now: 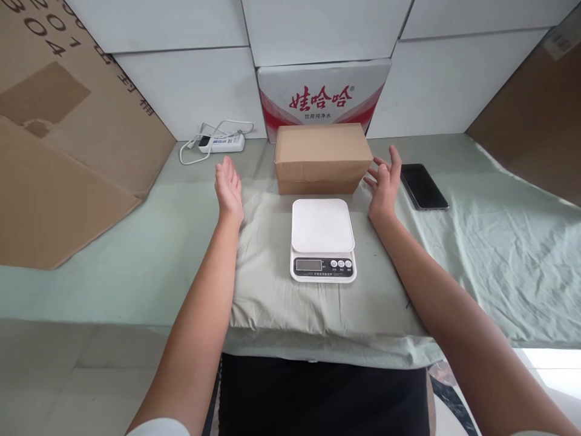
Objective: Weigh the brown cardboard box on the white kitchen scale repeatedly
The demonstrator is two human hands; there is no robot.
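Observation:
A brown cardboard box [321, 157] lies on the green cloth at the back of the table. In front of it stands a white digital kitchen scale [322, 239] with nothing on its platform. My left hand [228, 186] is held open to the left of the box, a gap away from it. My right hand [385, 181] is open just right of the box, fingers spread and close to its right end. Neither hand holds anything.
A black phone [423, 186] lies face up right of my right hand. A white power strip [221, 143] with its cable lies at the back left. A red-and-white printed carton [323, 92] stands behind the box. Large cardboard sheets [59, 139] lean at the left and right.

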